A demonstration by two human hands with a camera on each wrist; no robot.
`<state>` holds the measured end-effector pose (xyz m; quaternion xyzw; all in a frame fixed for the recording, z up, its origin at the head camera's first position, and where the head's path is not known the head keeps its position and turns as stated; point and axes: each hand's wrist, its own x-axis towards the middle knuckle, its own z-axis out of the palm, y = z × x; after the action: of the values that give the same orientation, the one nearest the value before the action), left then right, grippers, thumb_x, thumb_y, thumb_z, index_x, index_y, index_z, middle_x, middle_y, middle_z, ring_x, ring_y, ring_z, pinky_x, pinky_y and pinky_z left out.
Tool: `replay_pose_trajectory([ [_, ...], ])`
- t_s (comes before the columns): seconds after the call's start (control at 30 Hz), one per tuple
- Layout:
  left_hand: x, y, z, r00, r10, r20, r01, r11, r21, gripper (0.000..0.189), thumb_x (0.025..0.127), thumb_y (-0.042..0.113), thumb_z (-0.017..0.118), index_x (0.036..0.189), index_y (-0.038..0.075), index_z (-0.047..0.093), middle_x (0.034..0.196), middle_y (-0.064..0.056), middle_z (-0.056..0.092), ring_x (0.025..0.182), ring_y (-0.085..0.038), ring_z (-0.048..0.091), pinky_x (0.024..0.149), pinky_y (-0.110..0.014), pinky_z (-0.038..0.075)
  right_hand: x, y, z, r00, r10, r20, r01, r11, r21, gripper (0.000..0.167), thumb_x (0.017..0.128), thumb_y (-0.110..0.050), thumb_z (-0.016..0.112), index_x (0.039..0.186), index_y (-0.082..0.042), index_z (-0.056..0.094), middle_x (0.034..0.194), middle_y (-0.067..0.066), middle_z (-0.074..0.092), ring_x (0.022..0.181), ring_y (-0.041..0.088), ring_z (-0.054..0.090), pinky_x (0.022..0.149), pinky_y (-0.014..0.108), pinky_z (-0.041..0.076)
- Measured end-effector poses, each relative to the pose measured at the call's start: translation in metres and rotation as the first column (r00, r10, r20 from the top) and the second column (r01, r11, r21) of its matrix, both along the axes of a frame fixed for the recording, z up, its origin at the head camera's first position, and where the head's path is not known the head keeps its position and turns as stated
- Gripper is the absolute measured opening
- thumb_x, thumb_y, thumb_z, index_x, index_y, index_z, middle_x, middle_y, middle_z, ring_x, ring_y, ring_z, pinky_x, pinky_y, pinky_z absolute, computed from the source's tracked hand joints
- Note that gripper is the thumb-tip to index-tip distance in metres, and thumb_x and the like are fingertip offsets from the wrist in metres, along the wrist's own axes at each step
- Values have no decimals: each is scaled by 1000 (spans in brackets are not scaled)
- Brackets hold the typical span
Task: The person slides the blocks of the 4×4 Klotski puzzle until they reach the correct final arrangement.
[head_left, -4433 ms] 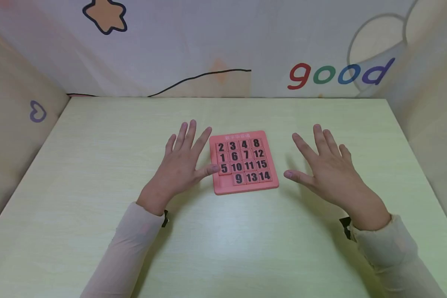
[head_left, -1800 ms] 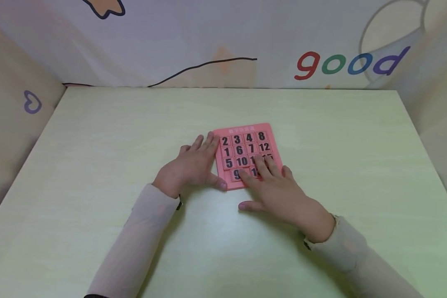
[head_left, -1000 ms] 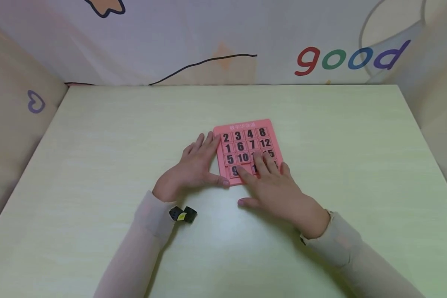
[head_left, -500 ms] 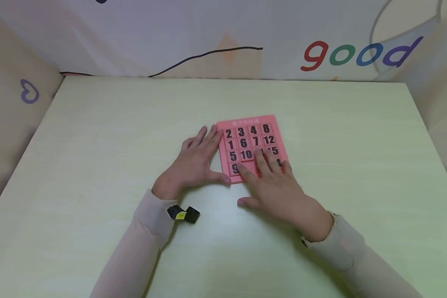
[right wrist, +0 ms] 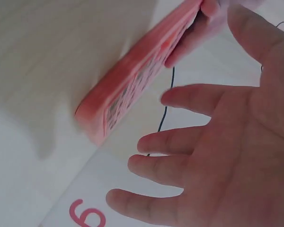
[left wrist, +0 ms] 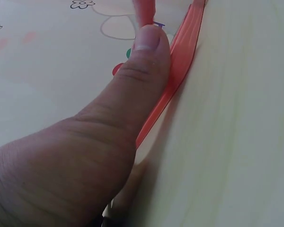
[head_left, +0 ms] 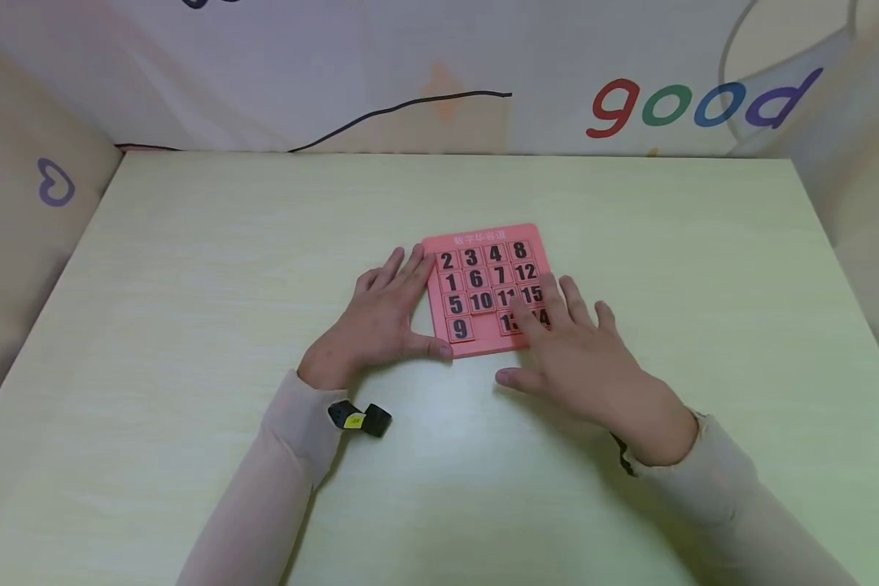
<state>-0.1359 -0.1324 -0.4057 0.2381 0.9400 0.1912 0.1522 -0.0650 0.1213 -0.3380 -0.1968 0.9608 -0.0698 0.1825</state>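
Observation:
A pink sliding number puzzle (head_left: 479, 238) lies slightly turned on the table. Tile 9 (head_left: 460, 329) sits at the bottom left, with a bare gap to its right. My left hand (head_left: 377, 325) rests along the puzzle's left edge, fingers extended, thumb at the near left corner. In the left wrist view, that thumb (left wrist: 132, 80) touches the pink side of the puzzle (left wrist: 182, 59). My right hand (head_left: 582, 354) is spread over the lower right part, partly covering tiles 13, 14 and 15. The right wrist view shows its fingers (right wrist: 170, 142) apart from the puzzle (right wrist: 128, 75), holding nothing.
The pale wood table (head_left: 264, 212) surrounds the puzzle. A printed cloth wall (head_left: 381, 65) with the word "good" stands behind it, with cloth on both sides. A small black device (head_left: 360, 417) with a yellow label is at my left cuff.
Tile 9 has slid left into the bottom left corner, leaving the gap on its right. My right hand came in over the tiles, then moved back right. My left hand settled at the puzzle's edge.

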Motion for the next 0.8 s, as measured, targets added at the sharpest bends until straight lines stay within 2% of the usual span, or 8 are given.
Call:
replay_pose_trajectory([
  [0.1, -1, 0, -1, 1000, 0, 5, 0, 1000, -8, 133, 71, 86, 64, 163, 18, -3, 167, 3, -10, 152, -19, -17, 121, -45, -2, 2, 7, 0, 1000, -22, 17, 21, 1000, 11, 90, 91, -61, 65, 158, -8, 35, 163, 31, 8, 148, 53, 4, 106, 78, 16],
  [0.23, -1, 0, -1, 1000, 2, 9, -2, 1000, -10, 133, 71, 85, 65, 163, 18, -3, 167, 3, -10, 152, -19, -17, 120, -44, -5, 4, 4, -6, 999, -7, 43, 6, 1000, 20, 93, 91, -64, 63, 159, -7, 33, 163, 32, 8, 147, 54, 3, 106, 78, 15],
  [0.33, 0, -1, 1, 1000, 3, 7, -3, 1000, -6, 132, 71, 85, 65, 163, 17, -2, 167, 3, -10, 152, -19, -17, 120, -44, -4, 6, -1, -9, 999, -2, 43, 1, 999, 35, 95, 91, -63, 63, 158, -5, 31, 162, 32, 7, 147, 54, 2, 106, 79, 14],
  [0.57, 0, -2, 0, 1000, -1, -2, 1, 1000, -7, 131, 72, 84, 64, 163, 17, -2, 167, 3, -10, 152, -20, -17, 121, -45, -4, 8, -16, -14, 999, 19, 31, -20, 999, 38, 95, 90, -63, 65, 160, -11, 30, 163, 30, 8, 148, 53, 3, 107, 78, 16],
  [0.8, -1, -1, -2, 1000, -8, -6, 8, 1000, -2, 131, 72, 84, 64, 163, 18, -2, 167, 2, -9, 152, -20, -16, 121, -45, -4, 10, -24, -18, 999, 33, 7, -34, 998, 55, 95, 90, -63, 66, 159, -9, 31, 163, 29, 11, 148, 52, 4, 107, 77, 17],
])
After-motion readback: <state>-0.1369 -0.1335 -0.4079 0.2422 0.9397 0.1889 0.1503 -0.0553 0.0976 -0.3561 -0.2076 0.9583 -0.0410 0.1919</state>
